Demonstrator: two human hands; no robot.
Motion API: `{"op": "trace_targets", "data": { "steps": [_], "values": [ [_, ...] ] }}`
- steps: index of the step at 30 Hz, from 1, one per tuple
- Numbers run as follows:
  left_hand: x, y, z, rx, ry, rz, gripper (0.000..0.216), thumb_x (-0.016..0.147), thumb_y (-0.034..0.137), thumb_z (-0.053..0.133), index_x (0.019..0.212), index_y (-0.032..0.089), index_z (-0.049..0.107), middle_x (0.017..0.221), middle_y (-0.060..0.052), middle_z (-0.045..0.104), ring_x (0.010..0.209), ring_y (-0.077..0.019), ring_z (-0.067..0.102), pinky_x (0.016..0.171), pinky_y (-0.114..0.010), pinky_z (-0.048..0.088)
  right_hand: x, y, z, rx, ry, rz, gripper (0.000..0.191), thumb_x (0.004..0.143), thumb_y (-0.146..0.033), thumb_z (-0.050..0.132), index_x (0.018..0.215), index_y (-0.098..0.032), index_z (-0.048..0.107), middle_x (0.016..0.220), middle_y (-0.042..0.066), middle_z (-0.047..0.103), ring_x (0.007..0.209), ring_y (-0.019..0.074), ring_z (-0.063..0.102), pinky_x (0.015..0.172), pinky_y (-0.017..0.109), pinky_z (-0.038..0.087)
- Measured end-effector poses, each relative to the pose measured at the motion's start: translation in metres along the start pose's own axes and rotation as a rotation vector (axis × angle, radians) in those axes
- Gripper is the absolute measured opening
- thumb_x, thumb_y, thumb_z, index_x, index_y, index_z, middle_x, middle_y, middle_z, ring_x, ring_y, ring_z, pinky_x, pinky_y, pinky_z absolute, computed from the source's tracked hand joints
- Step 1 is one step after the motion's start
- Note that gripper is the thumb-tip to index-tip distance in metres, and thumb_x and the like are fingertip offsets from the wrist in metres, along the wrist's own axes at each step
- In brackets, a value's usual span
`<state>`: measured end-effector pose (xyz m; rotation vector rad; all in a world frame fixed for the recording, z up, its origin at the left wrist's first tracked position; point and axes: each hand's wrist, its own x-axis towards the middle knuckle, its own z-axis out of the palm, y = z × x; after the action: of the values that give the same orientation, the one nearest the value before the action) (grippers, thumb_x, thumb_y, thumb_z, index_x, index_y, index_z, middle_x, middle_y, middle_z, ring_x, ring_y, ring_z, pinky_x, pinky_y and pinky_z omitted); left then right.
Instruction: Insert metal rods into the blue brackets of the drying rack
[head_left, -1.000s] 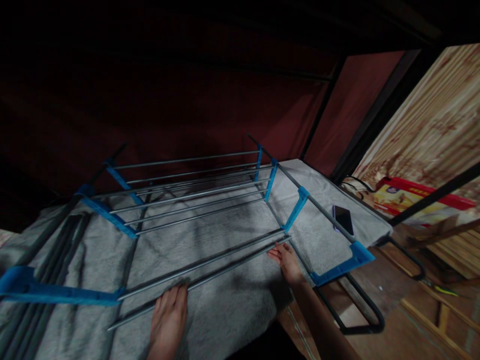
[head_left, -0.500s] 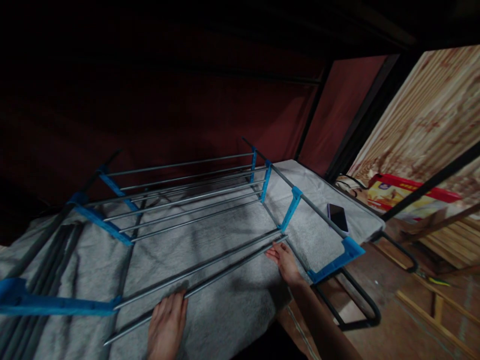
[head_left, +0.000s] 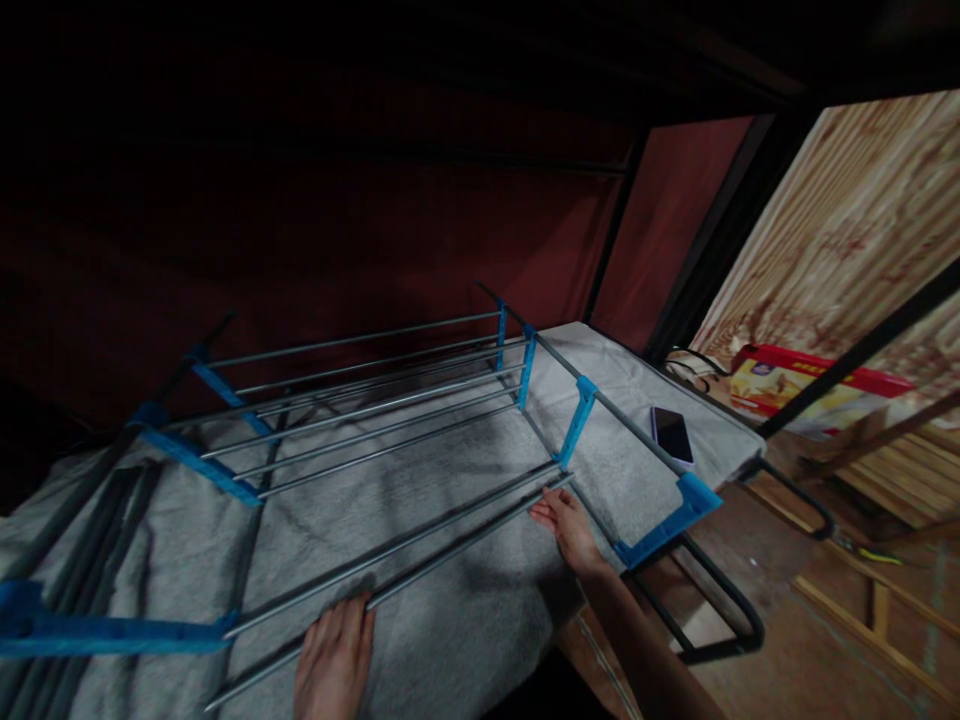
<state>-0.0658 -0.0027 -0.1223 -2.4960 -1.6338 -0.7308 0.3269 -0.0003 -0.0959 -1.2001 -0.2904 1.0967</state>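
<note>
A loose grey metal tube (head_left: 465,548) lies slantwise across the near side of a partly assembled rack. My left hand (head_left: 334,655) is wrapped over the tube toward its left end. Near the tube's right end my right hand (head_left: 564,522) pinches it between thumb and fingers. Just beyond runs another tube, reaching from the near-left blue plastic bracket (head_left: 112,634) to the blue bracket (head_left: 577,424) on the right. Several crossbars join the blue brackets farther back. At the near right, another blue bracket (head_left: 671,520) has no crossbar in it.
A grey blanket (head_left: 480,640) covers the surface under the rack. Several spare tubes (head_left: 94,560) lie at the left. A phone (head_left: 672,436) rests at the right, near a black metal loop (head_left: 739,610) at the edge. Beyond stands a red and yellow box (head_left: 817,390).
The view has shifted slightly. Both hands keep their hold on the tube, which has hardly moved.
</note>
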Motion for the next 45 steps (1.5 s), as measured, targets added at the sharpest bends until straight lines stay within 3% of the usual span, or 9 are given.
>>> {"op": "trace_targets", "data": {
  "steps": [11, 28, 36, 45],
  "values": [
    [0.002, -0.001, -0.003, -0.017, 0.1, 0.087, 0.026, 0.102, 0.033, 0.045, 0.108, 0.022, 0.067, 0.091, -0.006, 0.077, 0.085, -0.0248, 0.072, 0.079, -0.039, 0.053, -0.001, -0.001, -0.001, 0.025, 0.002, 0.018, 0.042, 0.064, -0.05, 0.089, 0.068, -0.028, 0.054, 0.072, 0.001, 0.063, 0.075, 0.0234, 0.067, 0.078, 0.043, 0.062],
    [0.0, -0.004, -0.003, -0.001, 0.071, 0.119, 0.027, 0.103, 0.031, 0.042, 0.108, 0.022, 0.067, 0.093, -0.007, 0.077, 0.087, -0.0249, 0.072, 0.081, -0.04, 0.053, -0.003, -0.007, 0.005, 0.087, -0.009, 0.015, 0.035, 0.068, -0.048, 0.087, 0.069, -0.027, 0.059, 0.083, 0.003, 0.073, 0.079, 0.0216, 0.069, 0.081, 0.043, 0.063],
    [0.003, 0.003, -0.007, -0.021, 0.069, 0.046, 0.023, 0.102, 0.028, 0.043, 0.109, 0.022, 0.065, 0.091, -0.007, 0.076, 0.084, -0.0246, 0.071, 0.08, -0.04, 0.052, -0.002, -0.009, 0.006, 0.093, 0.034, 0.007, 0.038, 0.065, -0.048, 0.087, 0.07, -0.027, 0.056, 0.083, 0.002, 0.074, 0.078, 0.0186, 0.07, 0.077, 0.034, 0.062],
    [0.004, 0.001, -0.009, -0.06, 0.092, 0.062, 0.023, 0.102, 0.034, 0.046, 0.099, 0.022, 0.065, 0.084, -0.005, 0.075, 0.078, -0.0233, 0.07, 0.075, -0.038, 0.051, 0.008, -0.01, 0.0, 0.13, 0.074, -0.016, 0.041, 0.061, -0.05, 0.09, 0.076, -0.026, 0.06, 0.082, 0.0, 0.076, 0.074, 0.0171, 0.072, 0.072, 0.032, 0.063]
  ]
}}
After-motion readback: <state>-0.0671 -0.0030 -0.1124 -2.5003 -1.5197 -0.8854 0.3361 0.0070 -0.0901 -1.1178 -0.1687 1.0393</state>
